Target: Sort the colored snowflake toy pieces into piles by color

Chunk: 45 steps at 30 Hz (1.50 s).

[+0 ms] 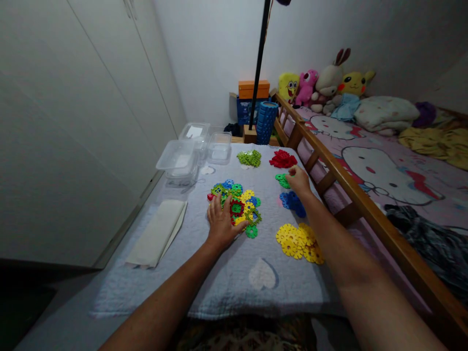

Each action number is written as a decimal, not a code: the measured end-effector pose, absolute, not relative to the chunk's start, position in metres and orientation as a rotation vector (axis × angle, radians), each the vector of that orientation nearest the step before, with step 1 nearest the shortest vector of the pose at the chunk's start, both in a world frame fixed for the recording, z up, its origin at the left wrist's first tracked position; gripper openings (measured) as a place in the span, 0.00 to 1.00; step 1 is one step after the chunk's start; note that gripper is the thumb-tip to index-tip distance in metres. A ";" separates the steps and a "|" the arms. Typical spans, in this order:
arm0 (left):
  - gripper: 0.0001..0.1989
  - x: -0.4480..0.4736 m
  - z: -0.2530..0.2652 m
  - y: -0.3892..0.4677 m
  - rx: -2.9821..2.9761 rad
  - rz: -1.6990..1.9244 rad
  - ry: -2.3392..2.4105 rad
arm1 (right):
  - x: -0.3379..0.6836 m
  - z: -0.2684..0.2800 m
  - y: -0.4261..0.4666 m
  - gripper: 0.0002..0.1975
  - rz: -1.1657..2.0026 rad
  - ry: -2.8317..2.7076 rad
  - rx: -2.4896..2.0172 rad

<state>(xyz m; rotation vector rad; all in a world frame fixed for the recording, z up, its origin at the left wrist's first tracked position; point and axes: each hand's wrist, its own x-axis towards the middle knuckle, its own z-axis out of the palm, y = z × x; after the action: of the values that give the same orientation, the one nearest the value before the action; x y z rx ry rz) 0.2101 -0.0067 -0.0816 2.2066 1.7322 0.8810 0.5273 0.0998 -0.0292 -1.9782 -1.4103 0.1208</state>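
A mixed pile of plastic snowflake building discs (248, 196) lies mid-table, in yellow, green, blue and red, with square lime frames among them. My left hand (222, 219) rests on its near left side, fingers spread. Over at the right, my right hand (299, 180) is at the edge of a small heap of green discs (282, 181), its fingers drawn together; whatever is between them is hidden. Blue discs (290, 201) lie just below that hand, partly behind the forearm. Nearer me are larger yellow discs (292, 240). Red pieces (282, 158) are heaped beyond the right hand.
Lime-green pieces (249, 158) form a heap at the far side. Clear plastic containers (179, 161) stand at the back left, near a folded cream cloth (157, 234). A wooden bed rail (329, 168) borders the table's right. A black pole (259, 63) rises behind.
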 end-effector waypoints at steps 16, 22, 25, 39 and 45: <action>0.23 0.178 -0.070 0.049 1.924 1.126 1.776 | 0.412 -0.013 0.025 0.06 0.681 -2.496 -2.012; 0.19 0.169 -0.083 0.077 1.764 1.181 1.897 | 0.416 -0.017 0.026 0.01 0.695 -2.442 -2.007; 0.19 0.168 -0.086 0.078 1.803 1.214 1.868 | 0.426 -0.014 0.035 0.04 0.717 -2.353 -1.975; 0.19 0.165 -0.085 0.073 1.840 1.229 1.741 | 0.427 -0.036 0.154 0.13 0.944 -1.007 -1.738; 0.19 0.166 -0.084 0.073 1.822 1.224 1.743 | 0.411 -0.052 0.189 0.15 0.899 -0.834 -1.711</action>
<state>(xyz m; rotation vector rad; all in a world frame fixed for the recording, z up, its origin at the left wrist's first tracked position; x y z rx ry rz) 0.1661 0.0733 -0.0838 1.8224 1.7426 1.2236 0.4110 0.1894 -0.0518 -1.7105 -0.8342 0.8993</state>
